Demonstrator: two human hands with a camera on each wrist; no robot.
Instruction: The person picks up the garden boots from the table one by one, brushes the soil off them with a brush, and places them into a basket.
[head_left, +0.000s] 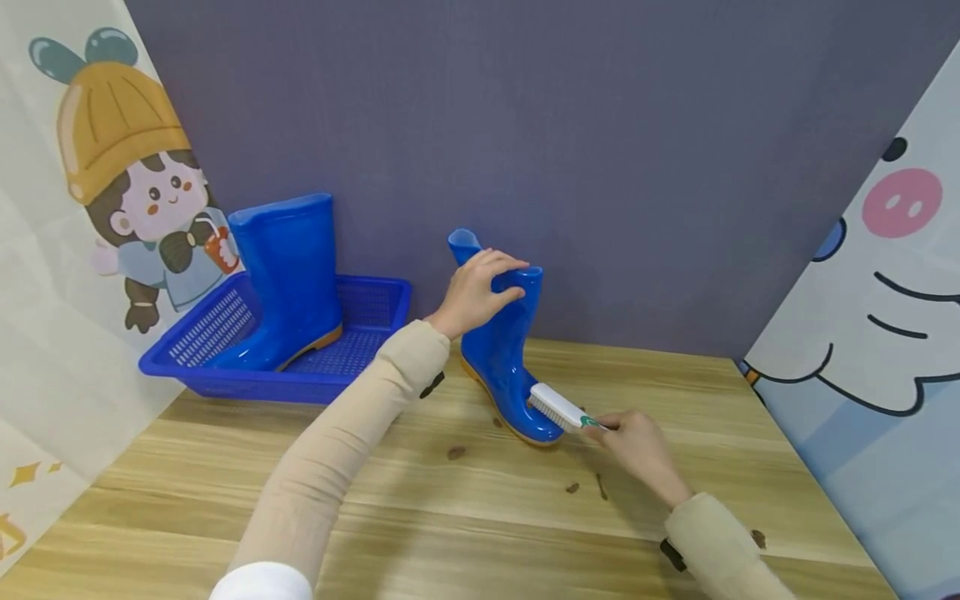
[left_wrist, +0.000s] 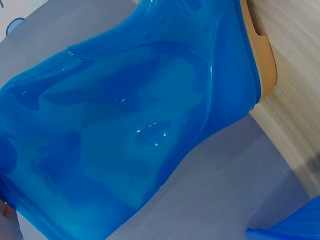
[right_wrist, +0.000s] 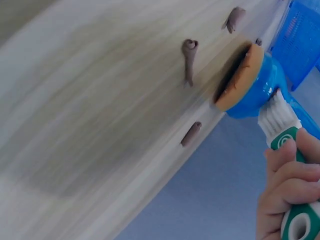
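A blue rain boot [head_left: 495, 354] with an orange sole stands on the wooden table, its shaft tilted back and its toe pointing front right. My left hand [head_left: 480, 287] grips the top of the shaft, pressing the opening inward. In the left wrist view the glossy shaft [left_wrist: 125, 110] fills most of the picture. My right hand [head_left: 637, 450] holds a scrub brush [head_left: 555, 404] with a white head and a green-and-white handle. Its bristles [right_wrist: 275, 117] lie against the top of the boot's foot. The fingers [right_wrist: 292, 175] curl round the handle in the right wrist view.
At the left, a blue plastic basket [head_left: 270, 387] holds a second blue boot [head_left: 292, 275]. Several small brown bits [head_left: 456, 452] dot the table [head_left: 465, 533]. A grey panel [head_left: 600, 167] rises behind the table, and cartoon-printed sheets [head_left: 885, 333] flank both sides.
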